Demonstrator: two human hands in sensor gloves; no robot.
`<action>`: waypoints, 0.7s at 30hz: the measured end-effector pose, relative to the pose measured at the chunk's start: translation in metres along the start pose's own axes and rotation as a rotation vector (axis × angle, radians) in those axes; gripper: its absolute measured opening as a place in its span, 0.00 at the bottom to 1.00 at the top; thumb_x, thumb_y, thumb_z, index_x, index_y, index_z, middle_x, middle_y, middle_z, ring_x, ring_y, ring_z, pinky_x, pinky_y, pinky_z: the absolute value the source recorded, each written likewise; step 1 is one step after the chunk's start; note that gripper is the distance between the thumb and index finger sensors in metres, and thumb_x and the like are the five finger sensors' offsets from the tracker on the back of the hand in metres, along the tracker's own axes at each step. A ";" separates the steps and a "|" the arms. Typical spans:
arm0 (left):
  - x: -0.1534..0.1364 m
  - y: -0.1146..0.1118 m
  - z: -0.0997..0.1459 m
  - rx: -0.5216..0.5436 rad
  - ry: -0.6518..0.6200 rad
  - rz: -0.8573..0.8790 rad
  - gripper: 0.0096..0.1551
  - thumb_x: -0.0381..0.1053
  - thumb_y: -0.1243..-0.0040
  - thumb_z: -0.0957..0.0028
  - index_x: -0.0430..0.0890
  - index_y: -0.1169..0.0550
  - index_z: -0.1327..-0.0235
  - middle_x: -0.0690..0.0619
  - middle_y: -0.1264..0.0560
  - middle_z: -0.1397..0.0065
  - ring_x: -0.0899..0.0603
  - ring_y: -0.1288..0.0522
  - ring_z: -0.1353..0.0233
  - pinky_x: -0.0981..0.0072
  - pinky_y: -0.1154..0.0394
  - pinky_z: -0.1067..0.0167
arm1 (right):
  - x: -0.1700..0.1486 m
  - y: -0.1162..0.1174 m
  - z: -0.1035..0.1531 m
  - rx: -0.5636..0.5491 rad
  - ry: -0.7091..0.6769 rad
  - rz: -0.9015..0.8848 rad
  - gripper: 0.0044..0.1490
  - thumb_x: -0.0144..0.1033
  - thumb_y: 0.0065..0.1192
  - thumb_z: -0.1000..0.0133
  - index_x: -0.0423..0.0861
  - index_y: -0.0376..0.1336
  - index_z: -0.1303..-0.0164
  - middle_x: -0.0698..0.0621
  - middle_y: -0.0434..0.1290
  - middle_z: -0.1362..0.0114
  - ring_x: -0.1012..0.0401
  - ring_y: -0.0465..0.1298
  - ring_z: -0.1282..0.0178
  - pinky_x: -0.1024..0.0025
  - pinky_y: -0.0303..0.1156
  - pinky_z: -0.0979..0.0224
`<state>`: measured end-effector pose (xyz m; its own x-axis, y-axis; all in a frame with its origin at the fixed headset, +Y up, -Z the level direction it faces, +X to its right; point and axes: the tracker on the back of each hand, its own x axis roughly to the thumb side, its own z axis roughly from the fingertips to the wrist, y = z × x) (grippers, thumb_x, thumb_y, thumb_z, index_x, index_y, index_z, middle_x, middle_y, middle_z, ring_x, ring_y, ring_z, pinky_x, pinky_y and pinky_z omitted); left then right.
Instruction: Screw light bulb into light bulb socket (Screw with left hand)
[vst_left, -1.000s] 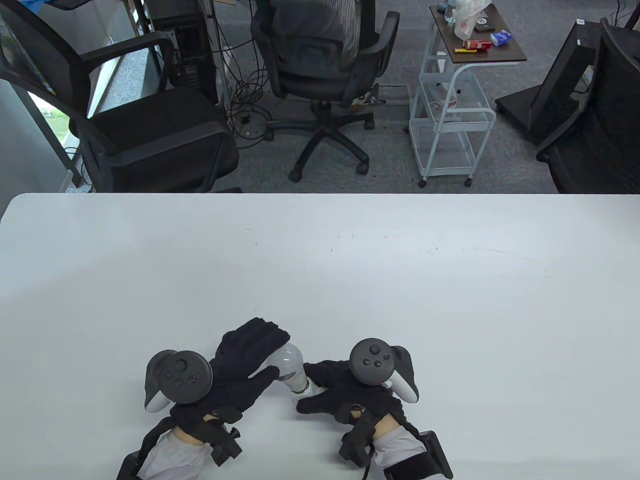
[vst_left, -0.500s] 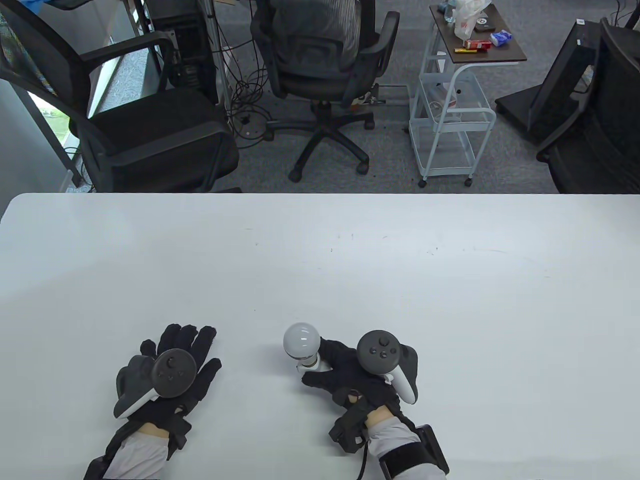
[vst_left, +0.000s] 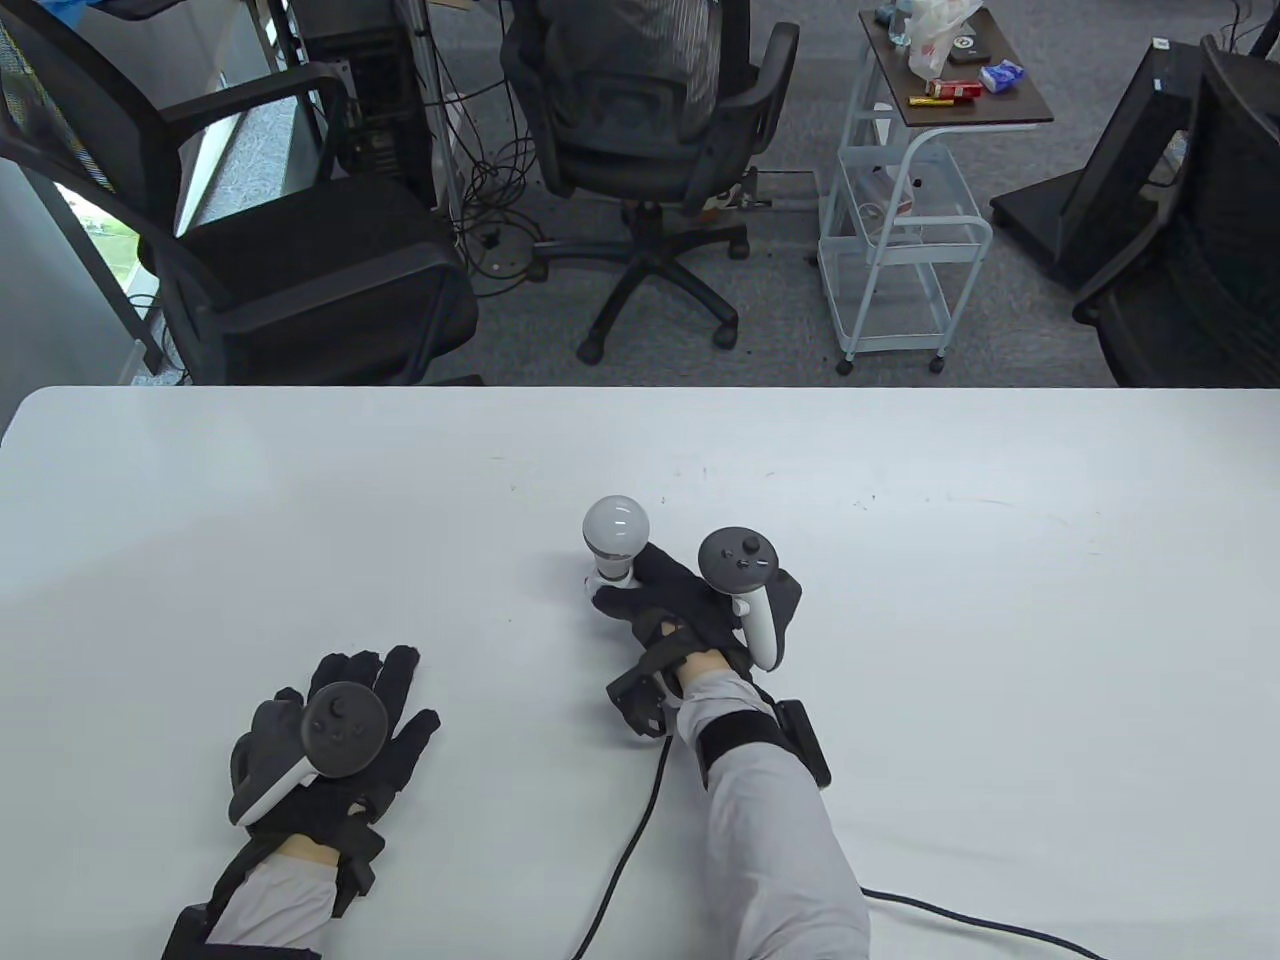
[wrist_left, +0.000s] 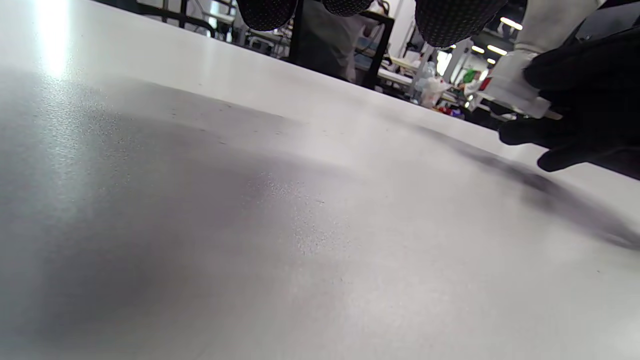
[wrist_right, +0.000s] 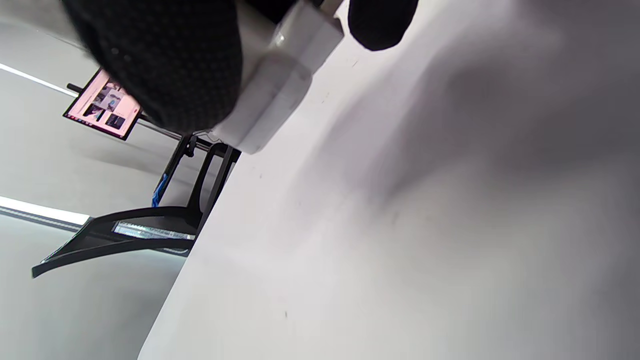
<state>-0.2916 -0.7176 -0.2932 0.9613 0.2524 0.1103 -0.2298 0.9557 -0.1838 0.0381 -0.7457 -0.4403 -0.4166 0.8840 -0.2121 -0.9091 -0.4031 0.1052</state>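
Observation:
A white light bulb (vst_left: 616, 528) stands upright in a white socket (vst_left: 606, 579) near the middle of the white table (vst_left: 950, 650). My right hand (vst_left: 668, 600) grips the socket from the right; the socket also shows in the right wrist view (wrist_right: 272, 85) and the left wrist view (wrist_left: 515, 87). My left hand (vst_left: 340, 730) lies flat on the table at the front left, fingers spread, holding nothing, well apart from the bulb. Its fingertips (wrist_left: 452, 20) hang in at the top of the left wrist view.
A black cable (vst_left: 640, 820) runs from my right wrist back over the table to the front edge. Office chairs (vst_left: 640, 130) and a wire trolley (vst_left: 900, 200) stand on the floor beyond the table's far edge.
My left hand let go of the bulb and moved to the front left, flat on the table. My right hand carried the socket with the bulb upright away toward the table's middle.

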 end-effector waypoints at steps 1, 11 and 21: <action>0.000 0.000 0.000 0.001 -0.003 0.004 0.44 0.63 0.53 0.31 0.45 0.48 0.09 0.28 0.47 0.14 0.21 0.54 0.17 0.11 0.58 0.35 | 0.000 0.002 -0.007 -0.014 0.009 0.003 0.41 0.37 0.76 0.49 0.51 0.58 0.27 0.47 0.63 0.20 0.36 0.55 0.19 0.25 0.39 0.27; 0.015 0.005 0.001 0.034 -0.056 -0.008 0.44 0.64 0.53 0.31 0.45 0.49 0.09 0.28 0.48 0.13 0.21 0.55 0.17 0.11 0.58 0.35 | -0.015 0.022 -0.047 0.124 0.185 0.066 0.41 0.36 0.74 0.43 0.60 0.53 0.24 0.56 0.42 0.13 0.58 0.25 0.16 0.51 0.09 0.29; 0.014 0.005 0.003 0.047 -0.064 -0.022 0.44 0.64 0.52 0.31 0.45 0.48 0.09 0.28 0.47 0.14 0.21 0.54 0.17 0.11 0.58 0.35 | -0.023 0.024 -0.033 0.235 0.216 0.236 0.55 0.47 0.68 0.42 0.69 0.30 0.26 0.64 0.23 0.16 0.61 0.15 0.20 0.59 0.07 0.27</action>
<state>-0.2795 -0.7088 -0.2894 0.9549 0.2390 0.1762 -0.2171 0.9668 -0.1346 0.0259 -0.7839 -0.4646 -0.6284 0.6935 -0.3524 -0.7723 -0.5021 0.3893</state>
